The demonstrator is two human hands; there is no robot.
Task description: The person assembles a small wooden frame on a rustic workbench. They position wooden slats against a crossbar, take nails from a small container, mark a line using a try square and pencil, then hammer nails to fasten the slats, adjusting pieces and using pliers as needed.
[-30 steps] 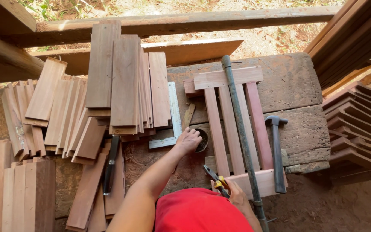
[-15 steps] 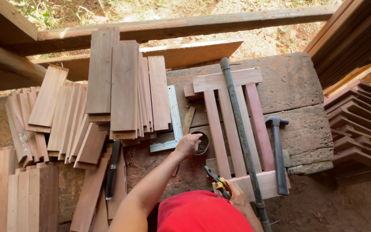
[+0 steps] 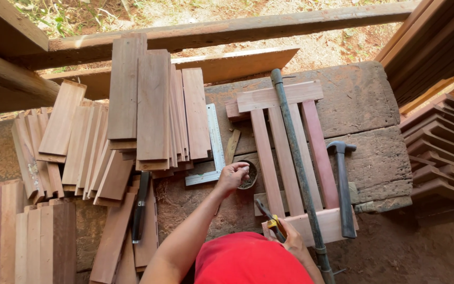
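My left hand [image 3: 231,176] reaches into a small round dark container [image 3: 249,174] on the worn workbench [image 3: 363,105], fingers pinched together at its rim; whether they hold anything is hidden. My right hand [image 3: 291,241] rests low by the near rail of a wooden slat frame [image 3: 286,152] and grips pliers with yellow handles [image 3: 270,216]. A long dark metal bar [image 3: 296,158] lies across the frame lengthwise. A hammer [image 3: 342,181] lies just right of the frame. My red cap [image 3: 248,260] hides the bottom of the scene.
A metal square ruler [image 3: 214,147] lies left of the container. Stacks of short wooden slats [image 3: 153,110] cover the left side, more boards [image 3: 27,236] at the lower left. A dark-handled tool [image 3: 140,208] lies among them. Stacked lumber [image 3: 442,152] fills the right edge. Long beams [image 3: 227,29] run across the top.
My left hand has drawn slightly back over the round container with fingers pinching. My right hand stays on the pliers. The view shifted a little.
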